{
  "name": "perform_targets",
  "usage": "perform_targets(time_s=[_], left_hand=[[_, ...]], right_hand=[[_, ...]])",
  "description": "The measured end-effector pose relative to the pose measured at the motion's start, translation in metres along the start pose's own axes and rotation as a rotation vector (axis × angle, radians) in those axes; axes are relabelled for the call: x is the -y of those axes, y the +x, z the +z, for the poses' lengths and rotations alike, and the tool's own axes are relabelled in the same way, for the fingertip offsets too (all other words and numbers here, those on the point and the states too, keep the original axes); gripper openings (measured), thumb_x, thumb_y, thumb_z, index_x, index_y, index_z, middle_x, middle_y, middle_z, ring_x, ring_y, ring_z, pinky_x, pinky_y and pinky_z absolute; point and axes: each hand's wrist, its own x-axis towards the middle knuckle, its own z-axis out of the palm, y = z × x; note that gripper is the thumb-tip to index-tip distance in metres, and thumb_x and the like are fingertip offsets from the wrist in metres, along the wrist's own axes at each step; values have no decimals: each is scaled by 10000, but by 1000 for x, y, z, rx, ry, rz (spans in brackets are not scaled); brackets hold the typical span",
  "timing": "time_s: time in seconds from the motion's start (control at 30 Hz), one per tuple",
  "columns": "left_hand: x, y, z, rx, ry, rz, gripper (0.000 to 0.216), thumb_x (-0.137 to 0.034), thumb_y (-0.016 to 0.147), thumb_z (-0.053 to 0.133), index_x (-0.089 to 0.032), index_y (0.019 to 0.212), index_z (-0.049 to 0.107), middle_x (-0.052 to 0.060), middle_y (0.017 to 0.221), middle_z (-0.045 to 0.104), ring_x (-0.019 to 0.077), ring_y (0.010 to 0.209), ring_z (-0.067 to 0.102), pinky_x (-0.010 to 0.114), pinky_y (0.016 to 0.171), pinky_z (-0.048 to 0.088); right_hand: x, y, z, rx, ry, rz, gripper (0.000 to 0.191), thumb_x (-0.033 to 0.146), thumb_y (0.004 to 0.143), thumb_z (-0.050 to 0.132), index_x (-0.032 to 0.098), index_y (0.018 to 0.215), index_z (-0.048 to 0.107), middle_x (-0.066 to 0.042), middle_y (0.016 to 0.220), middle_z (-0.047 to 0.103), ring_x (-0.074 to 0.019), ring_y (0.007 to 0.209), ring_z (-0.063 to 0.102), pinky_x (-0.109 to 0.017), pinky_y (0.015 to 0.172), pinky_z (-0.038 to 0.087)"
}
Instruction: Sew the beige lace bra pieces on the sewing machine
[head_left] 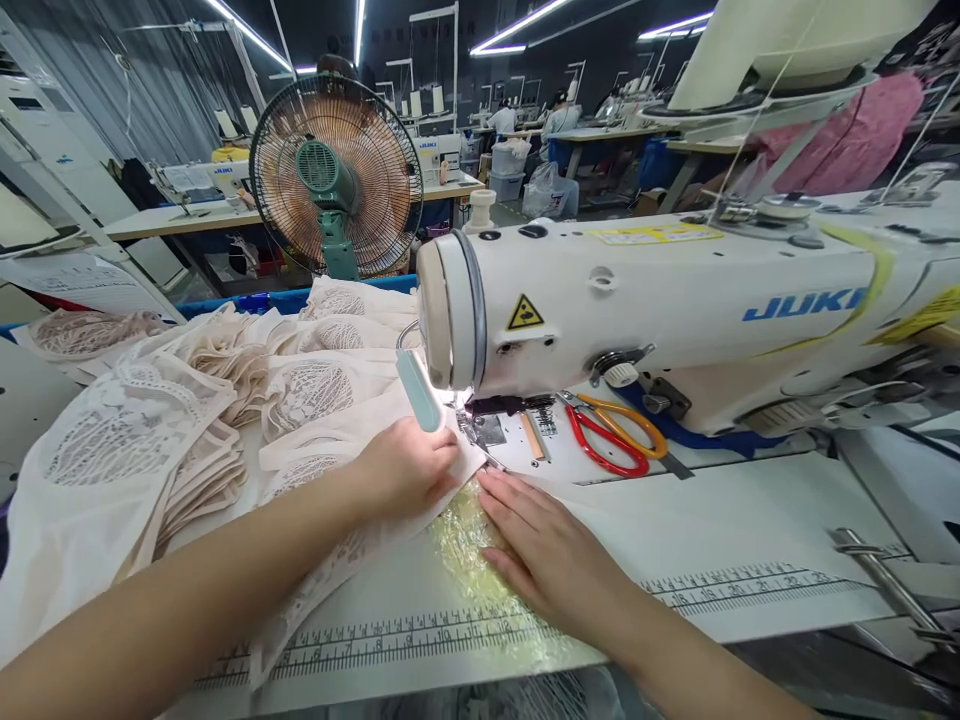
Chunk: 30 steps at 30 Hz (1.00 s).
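My left hand [409, 468] rests curled on a cream lace fabric piece [352, 545], pressing it down just left of the needle of the white sewing machine [675, 300]. My right hand [547, 545] lies flat with fingers stretched out on the table, over a yellowish taped patch [469, 560], its fingertips at the fabric edge near the presser foot [472, 430]. The fabric runs from under the needle back toward me along my left forearm.
A pile of cream lace pieces [187, 420] covers the table's left side. Red and orange scissors [611, 435] lie on the machine bed behind my right hand. A fan [336, 180] stands behind the pile. Ruler markings [420, 630] run along the table front. People sit at distant tables.
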Motion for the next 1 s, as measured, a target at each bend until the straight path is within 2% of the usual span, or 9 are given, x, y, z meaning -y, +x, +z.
perform_targets(time_s=[0.07,0.13,0.23,0.3,0.4,0.67,1.0], left_hand=[[-13,-4,2,-2,-28,-5,296,-328,842,508,-114,1011,622,127,1070,628,250,921,592,372,760,495],[-25,-10,9,-53,-15,-20,407,-309,818,541,-70,1146,571,156,1148,600,282,987,570,413,812,488],[-30,-17,21,-122,39,-9,374,-185,869,457,-83,1223,526,149,1279,547,285,1110,528,457,915,440],[-25,-19,24,-141,61,36,343,-118,899,397,-118,1212,538,117,1303,547,263,1158,509,473,958,409],[-11,-18,22,-165,62,117,311,-118,931,382,-140,1184,561,85,1268,587,249,1159,514,486,964,401],[10,-10,19,-243,30,215,305,-104,946,358,-154,1135,593,64,1210,630,220,1131,544,388,826,482],[27,0,22,-236,65,194,306,-113,945,362,-172,1133,597,63,1193,640,226,1088,568,467,969,425]], right_hand=[[0,0,0,-1,-2,0,381,264,906,439,77,1213,567,-170,1305,560,-268,1236,493,-458,994,472],[0,0,0,-11,0,0,382,259,907,436,73,1213,566,-172,1300,564,-266,1234,496,-447,996,472],[-1,-2,0,-35,10,-1,372,242,905,441,62,1204,569,-175,1293,569,-268,1231,499,-448,993,477],[-1,-3,0,-54,11,-7,361,239,902,455,58,1190,575,-176,1282,577,-273,1224,505,-453,983,485],[-2,-4,1,-80,12,-15,349,236,901,462,57,1177,577,-180,1269,585,-278,1214,514,-457,971,495],[-5,-5,1,-122,77,7,309,213,887,482,85,1148,588,-176,1238,604,-267,1193,531,-443,979,488],[-4,-4,-5,-148,119,32,274,215,904,456,126,1133,579,-156,1211,619,-249,1163,549,-443,955,506]])
